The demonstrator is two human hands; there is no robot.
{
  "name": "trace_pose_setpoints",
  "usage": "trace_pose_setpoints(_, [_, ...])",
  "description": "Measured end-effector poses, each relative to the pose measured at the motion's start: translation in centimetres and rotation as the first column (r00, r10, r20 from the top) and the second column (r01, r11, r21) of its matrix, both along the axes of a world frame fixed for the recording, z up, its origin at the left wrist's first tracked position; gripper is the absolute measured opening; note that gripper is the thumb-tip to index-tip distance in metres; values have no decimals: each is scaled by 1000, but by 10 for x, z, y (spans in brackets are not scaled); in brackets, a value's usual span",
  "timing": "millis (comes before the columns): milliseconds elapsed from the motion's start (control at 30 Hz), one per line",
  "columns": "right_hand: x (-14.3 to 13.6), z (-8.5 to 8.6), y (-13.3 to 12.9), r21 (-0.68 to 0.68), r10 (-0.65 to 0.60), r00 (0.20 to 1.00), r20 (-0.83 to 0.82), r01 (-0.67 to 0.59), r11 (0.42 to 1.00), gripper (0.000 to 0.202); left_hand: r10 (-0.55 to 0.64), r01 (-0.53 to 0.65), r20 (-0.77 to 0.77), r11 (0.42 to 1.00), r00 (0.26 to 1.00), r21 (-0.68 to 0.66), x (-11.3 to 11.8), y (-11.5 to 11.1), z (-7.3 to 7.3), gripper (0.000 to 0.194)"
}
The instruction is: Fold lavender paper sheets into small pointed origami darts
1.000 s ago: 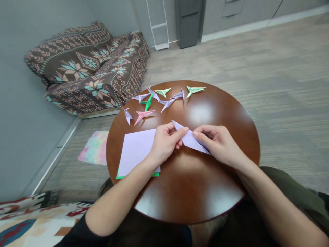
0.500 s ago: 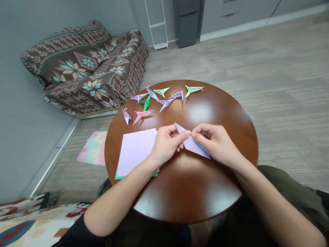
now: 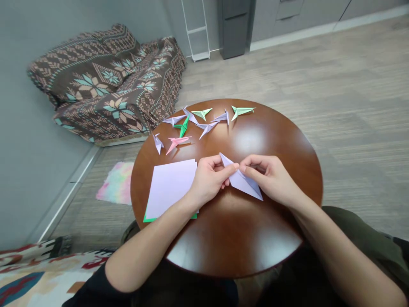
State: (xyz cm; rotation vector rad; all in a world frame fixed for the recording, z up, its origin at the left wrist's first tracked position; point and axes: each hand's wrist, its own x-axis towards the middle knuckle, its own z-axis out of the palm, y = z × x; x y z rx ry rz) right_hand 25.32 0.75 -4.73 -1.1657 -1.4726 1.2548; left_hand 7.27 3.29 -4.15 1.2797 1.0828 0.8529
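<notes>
A lavender sheet of origami paper (image 3: pixel 244 184), folded into a pointed, kite-like shape, is held just above the table. My left hand (image 3: pixel 209 177) grips its left side, thumb on top and fingers curled beneath. My right hand (image 3: pixel 266 172) pinches the upper edge between thumb and forefinger, close to the left thumb tip. Part of the folded paper is hidden by the fingers. Left of my left hand lies a stack of square paper (image 3: pixel 171 185), lavender on top with green showing at the lower edge.
The round brown wooden table (image 3: pixel 236 243) carries several folded paper birds near its far edge, among them a pink bird (image 3: pixel 177 143), a dark green bird (image 3: pixel 183 126) and a light green bird (image 3: pixel 241 111). Beyond stands a sofa (image 3: pixel 111 94) under a patterned cover.
The folded paper has tilted slightly and its flap stands a little further apart near the right fingers. Both hands keep their hold almost in place.
</notes>
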Motion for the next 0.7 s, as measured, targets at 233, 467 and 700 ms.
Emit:
trace_pose_setpoints(233, [-1,2,0,-38,-21,999,-50,19,999,18,8,-8,11,1000,1000,10,0,-1,2,36])
trace_pose_setpoints(467, [-1,0,1,-29,-49,997,-51,48,998,16,24,-24,41,1000,999,15,0,2,-2,35])
trace_pose_setpoints(700, [-4,-4,-1,-13,-43,999,-26,43,999,12,-39,39,62,999,997,4,1,1,-2,34])
